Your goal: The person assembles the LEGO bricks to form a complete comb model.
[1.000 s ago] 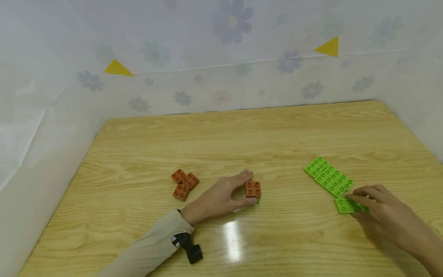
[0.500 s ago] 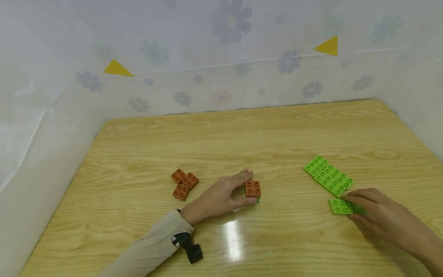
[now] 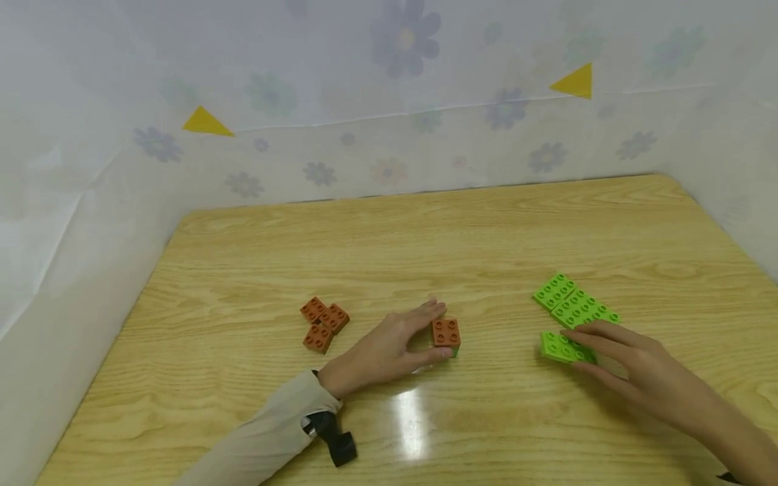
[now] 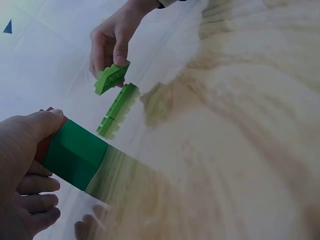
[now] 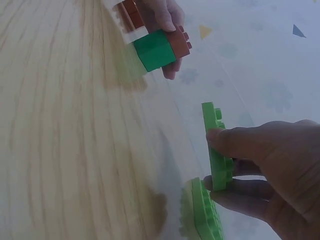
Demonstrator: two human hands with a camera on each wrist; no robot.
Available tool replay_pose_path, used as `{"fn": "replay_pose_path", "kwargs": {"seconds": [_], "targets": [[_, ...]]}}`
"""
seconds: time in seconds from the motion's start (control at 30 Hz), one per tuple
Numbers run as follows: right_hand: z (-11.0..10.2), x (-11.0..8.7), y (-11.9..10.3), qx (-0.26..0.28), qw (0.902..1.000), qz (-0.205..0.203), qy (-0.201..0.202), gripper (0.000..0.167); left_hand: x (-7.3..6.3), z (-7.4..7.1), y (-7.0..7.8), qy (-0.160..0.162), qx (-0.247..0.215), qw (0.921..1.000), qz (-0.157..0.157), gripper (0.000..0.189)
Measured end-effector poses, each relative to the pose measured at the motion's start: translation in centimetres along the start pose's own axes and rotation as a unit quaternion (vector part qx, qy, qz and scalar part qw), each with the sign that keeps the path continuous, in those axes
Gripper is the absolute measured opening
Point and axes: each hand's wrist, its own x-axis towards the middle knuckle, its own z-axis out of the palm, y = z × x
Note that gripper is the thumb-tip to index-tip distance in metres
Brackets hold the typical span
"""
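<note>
My left hand [image 3: 389, 344] grips a two-brick stack between thumb and fingers. On top is a reddish-brown toy brick [image 3: 446, 333]; beneath it sits a dark green brick [image 4: 75, 155], best seen from the left wrist. My right hand [image 3: 638, 364] pinches a light green flat studded brick [image 3: 556, 347], studs up, thumb along one side and fingers along the other. The right wrist view has this flat brick [image 5: 215, 150] raised off the table, and the hand covers its right end in the head view. Just behind lie two more light green flat bricks [image 3: 553, 293], end to end.
Three loose reddish-brown bricks [image 3: 318, 337] lie clustered on the wooden table [image 3: 389, 250], left of my left hand. A black strap piece [image 3: 331, 435] hangs from the left sleeve. Flower-printed white sheeting [image 3: 304, 67] surrounds the table's back and sides.
My right hand has carried the light green flat brick leftward and slightly away from me, toward the stack. My left hand stays on the stack, essentially still.
</note>
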Motion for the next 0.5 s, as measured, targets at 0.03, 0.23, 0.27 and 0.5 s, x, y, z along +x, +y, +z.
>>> {"fn": "replay_pose_path", "kwargs": {"seconds": [0.03,0.23,0.27,0.5], "targets": [[0.2,0.3,-0.1,0.001,1.0,-0.007,0.005,0.057,0.0,0.0,0.0,0.0,-0.001,1.0,0.0,0.074],[1.3,1.9,-0.5,0.011,0.9989,-0.035,0.028,0.054,-0.2,0.1,0.0,-0.001,0.003,1.0,-0.006,0.076],[1.5,2.1,-0.5,0.016,0.9986,-0.039,0.031,0.054,-0.2,0.1,0.0,-0.001,0.003,1.0,-0.006,0.076],[2.6,3.5,-0.9,0.028,0.9969,-0.056,0.048,0.052,-0.2,0.1,-0.1,0.005,0.003,1.0,0.006,0.073]]}}
